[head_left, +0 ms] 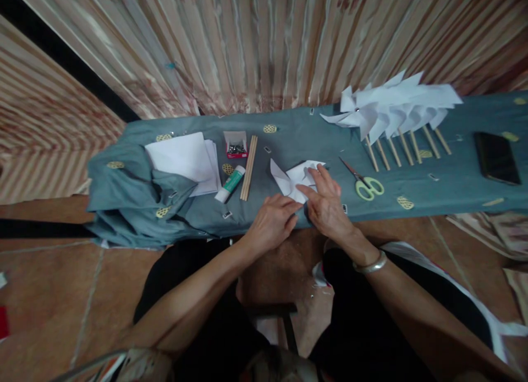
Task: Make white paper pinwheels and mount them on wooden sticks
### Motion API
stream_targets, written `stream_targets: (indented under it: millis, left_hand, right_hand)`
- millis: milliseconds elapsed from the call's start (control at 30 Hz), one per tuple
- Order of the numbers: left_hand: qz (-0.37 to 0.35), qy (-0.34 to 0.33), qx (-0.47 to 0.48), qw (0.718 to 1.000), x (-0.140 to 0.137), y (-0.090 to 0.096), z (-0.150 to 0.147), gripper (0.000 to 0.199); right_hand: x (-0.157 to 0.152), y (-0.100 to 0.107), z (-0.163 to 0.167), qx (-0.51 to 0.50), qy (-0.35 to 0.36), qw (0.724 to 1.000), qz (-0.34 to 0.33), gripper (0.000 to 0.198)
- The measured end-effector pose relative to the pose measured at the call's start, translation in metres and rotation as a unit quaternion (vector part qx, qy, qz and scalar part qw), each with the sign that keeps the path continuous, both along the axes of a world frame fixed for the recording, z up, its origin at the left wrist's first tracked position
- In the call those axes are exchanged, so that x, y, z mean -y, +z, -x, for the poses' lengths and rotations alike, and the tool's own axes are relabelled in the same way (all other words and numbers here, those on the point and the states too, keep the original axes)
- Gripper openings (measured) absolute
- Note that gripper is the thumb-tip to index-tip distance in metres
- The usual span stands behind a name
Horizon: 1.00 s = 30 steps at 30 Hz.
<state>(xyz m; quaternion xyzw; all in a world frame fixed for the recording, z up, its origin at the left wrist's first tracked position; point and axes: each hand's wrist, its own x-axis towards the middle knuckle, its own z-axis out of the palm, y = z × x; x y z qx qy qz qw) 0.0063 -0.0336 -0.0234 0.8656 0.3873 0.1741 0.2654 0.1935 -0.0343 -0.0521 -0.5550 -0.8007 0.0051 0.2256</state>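
Note:
A partly folded white paper pinwheel (281, 177) lies near the front edge of the cloth-covered table, with some corners standing up. My left hand (272, 221) has its fingers closed on the pinwheel's near edge. From the right, my right hand (327, 203) grips the paper, thumb and fingers pressing on its folds. Just right of that hand are scissors (363, 183) with light green handles, blades slightly apart. To the left lie several thin wooden sticks (248, 167), a glue stick (230, 184) with a green label, and a small open box (236, 145) of metal pins.
White paper sheets (181, 156) are stacked at the left, partly under bunched cloth (124, 189). Several finished pinwheels (396, 110) on sticks overlap at the back right. A dark phone (497, 158) lies at far right. Striped curtains (264, 46) hang behind the table.

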Motion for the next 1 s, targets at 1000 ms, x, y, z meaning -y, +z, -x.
stream_targets:
  millis: [1000]
  left_hand:
    - [-0.004,0.131,0.123,0.984,-0.026,-0.006,0.039,0.028]
  right_hand:
    - [-0.005,0.009,0.008,0.044,0.028,0.999,0.010,0.041]
